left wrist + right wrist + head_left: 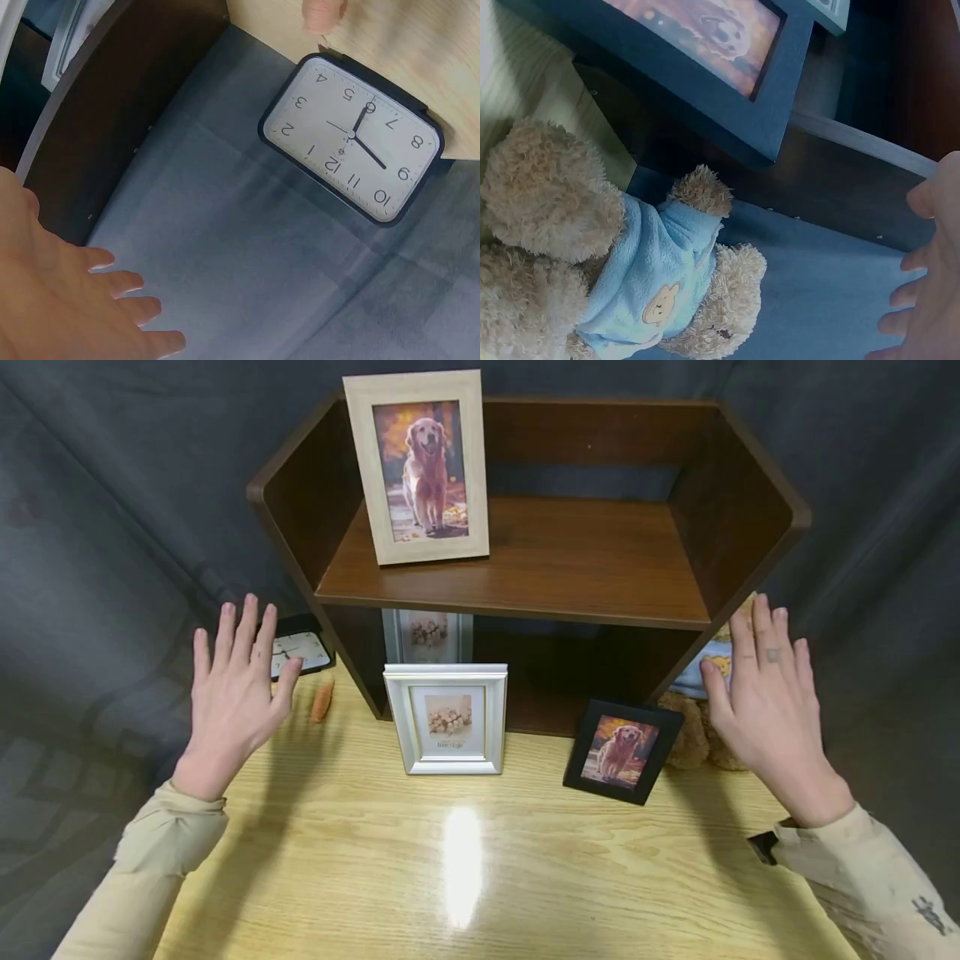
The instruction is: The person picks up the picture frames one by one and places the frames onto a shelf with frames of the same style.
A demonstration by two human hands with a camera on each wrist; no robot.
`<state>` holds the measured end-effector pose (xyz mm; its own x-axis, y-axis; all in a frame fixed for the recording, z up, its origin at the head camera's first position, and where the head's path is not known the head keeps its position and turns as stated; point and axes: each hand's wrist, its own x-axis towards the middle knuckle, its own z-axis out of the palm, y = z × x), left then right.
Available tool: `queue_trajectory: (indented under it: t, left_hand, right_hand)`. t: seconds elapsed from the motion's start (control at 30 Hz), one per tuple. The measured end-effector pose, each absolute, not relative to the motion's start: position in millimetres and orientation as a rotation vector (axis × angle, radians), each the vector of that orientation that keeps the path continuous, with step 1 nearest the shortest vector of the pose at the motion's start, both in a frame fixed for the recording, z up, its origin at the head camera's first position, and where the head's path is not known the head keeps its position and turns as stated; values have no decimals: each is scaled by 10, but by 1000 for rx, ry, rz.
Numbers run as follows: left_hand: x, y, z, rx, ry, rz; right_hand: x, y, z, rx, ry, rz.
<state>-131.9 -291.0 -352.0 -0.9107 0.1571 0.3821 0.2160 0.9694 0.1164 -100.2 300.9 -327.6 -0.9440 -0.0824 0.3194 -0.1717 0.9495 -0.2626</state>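
- Your left sleeve (161,839), pale beige, reaches in from the lower left, with dark grey cloth (97,568) behind it
- Your left hand (240,685) is raised over the desk (337,868), fingers straight and slightly spread, thumb angled out to the side
- Nearest to that hand is the black-rimmed rectangular clock (352,139), at the desk's far edge beside the bookshelf's left side; your left wrist view shows hand and clock apart
- A small orange tapered object (322,702) lies on the desk, just in front of the clock
- The dark brown two-tier bookshelf (600,552) stands at the back between your hands
- On its upper tier, at the left, the light wood picture frame (427,468) stands upright with a golden retriever photo
- Below it, the grey picture frame (429,635) is inside the lower tier, partly hidden by the white picture frame (446,718) in front, which shows flowers
- The black picture frame (622,752), with another retriever photo, stands tilted at the bookshelf's front right corner
- The curly teddy bear (660,277) in a light blue top is just outside the bookshelf's right side
- Your right hand (776,718) is raised near the bear, fingers extended and a little apart, thumb out; your right wrist view shows a gap between them
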Motion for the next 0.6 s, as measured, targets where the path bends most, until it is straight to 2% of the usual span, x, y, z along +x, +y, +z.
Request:
queue_trajectory:
  t: [0.33,0.6]
  left_hand:
    - [-1302,-2803,-3651,-362,-2651,-619]
    - [-1331,-2624,-3763,-393,-2474,-860]
  right_hand:
    - [-875,3007,-3350,267,-2740,607]
    - [-730,3012,-3562,372,-2603,817]
